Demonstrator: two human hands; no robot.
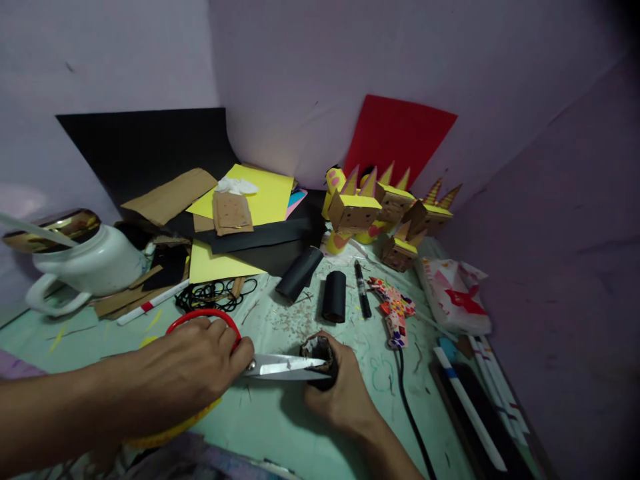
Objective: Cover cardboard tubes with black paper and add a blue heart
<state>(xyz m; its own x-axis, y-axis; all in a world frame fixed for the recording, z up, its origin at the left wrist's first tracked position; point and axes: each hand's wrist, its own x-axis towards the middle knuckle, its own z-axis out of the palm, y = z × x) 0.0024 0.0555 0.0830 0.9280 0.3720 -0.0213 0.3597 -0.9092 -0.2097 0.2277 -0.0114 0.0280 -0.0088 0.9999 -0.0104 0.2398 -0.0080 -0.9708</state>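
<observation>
My left hand (205, 357) is wrapped round the red handle of a pair of scissors (265, 365), whose blades point right. The blades reach the rim of a short black paper tube (320, 379), one across its opening and the other against its near side. Fingers and thumb of my right hand (345, 393) grip that tube, its ragged, brownish opening facing up. Beyond it, two more black tubes rest on the table: one upright (335, 298), one lying tilted (299, 275). Small brown scraps (295, 320) are scattered near them.
A black marker (362, 290) and a floral-covered glue gun (393, 310) with a black cord lie to the right. Several cardboard figures with yellow horns (355, 210) stand behind. A white mug (100, 263), black elastic loops (215, 295) and yellow paper (270, 193) are on the left.
</observation>
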